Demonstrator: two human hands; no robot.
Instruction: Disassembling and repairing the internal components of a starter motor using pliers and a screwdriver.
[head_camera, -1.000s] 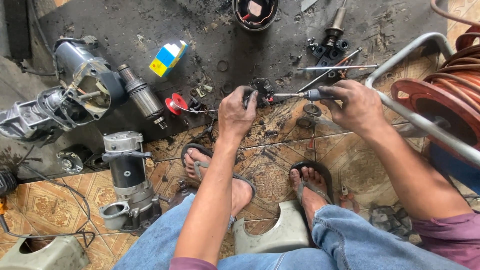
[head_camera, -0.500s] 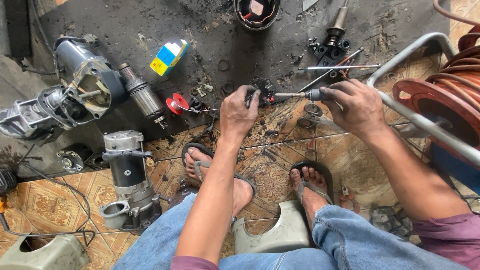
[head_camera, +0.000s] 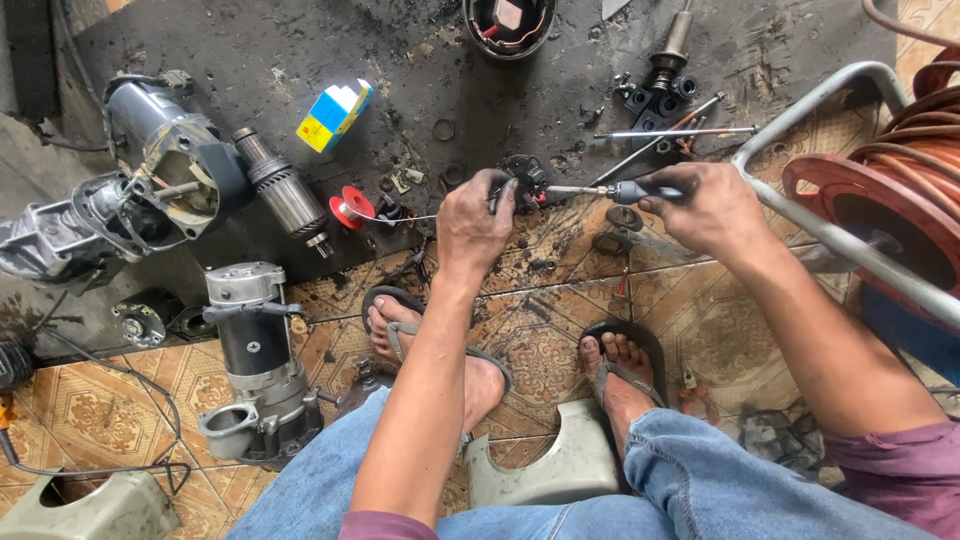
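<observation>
My left hand (head_camera: 474, 222) grips a small black round part with red bits (head_camera: 522, 180) and holds it just above the dark mat. My right hand (head_camera: 700, 207) is closed around the handle of a screwdriver (head_camera: 600, 190), whose metal shaft points left into that part. Both hands hover over the floor between my two sandalled feet and the mat. A red spool of thin wire (head_camera: 353, 208) lies just left of my left hand.
A starter motor (head_camera: 258, 360) stands at the left, with a grey housing (head_camera: 165, 185), an armature (head_camera: 285, 195) and a blue-yellow box (head_camera: 335, 115) behind it. Long rods (head_camera: 675, 131) and small parts lie ahead. A red hose reel in a metal frame (head_camera: 880, 215) is at the right.
Both hands stay on the part and the screwdriver. They have shifted only slightly, and the view has moved a little.
</observation>
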